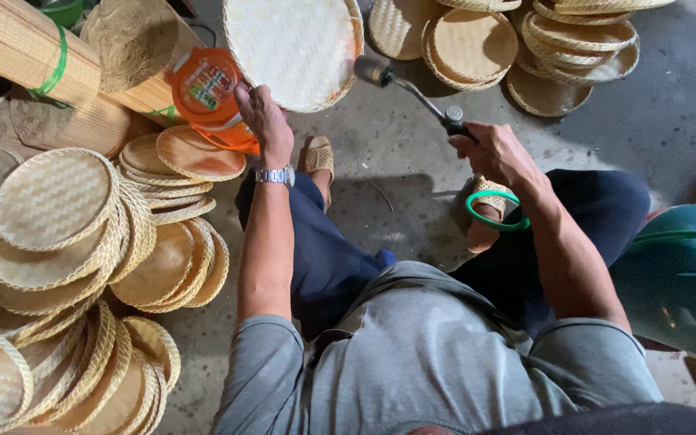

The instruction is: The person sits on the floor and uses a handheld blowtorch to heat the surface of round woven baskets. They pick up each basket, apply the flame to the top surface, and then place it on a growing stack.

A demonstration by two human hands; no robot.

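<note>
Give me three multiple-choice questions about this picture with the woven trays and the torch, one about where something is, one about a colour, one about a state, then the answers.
1. Where does the green ring lie?
A. on the floor by the person's foot, below the right hand
B. on the stack of trays at left
C. around the left wrist

2. What colour is the canister near the left hand?
A. blue
B. orange
C. white

3. How is the round woven tray in front of the person?
A. flat on the floor under a stack
B. held up by the left hand
C. leaning on the teal tub

Answers:
1 A, the ring sits by the sandalled foot under the right hand, which grips the torch.
2 B, its body is orange.
3 B, the left hand grips its lower edge.
</note>
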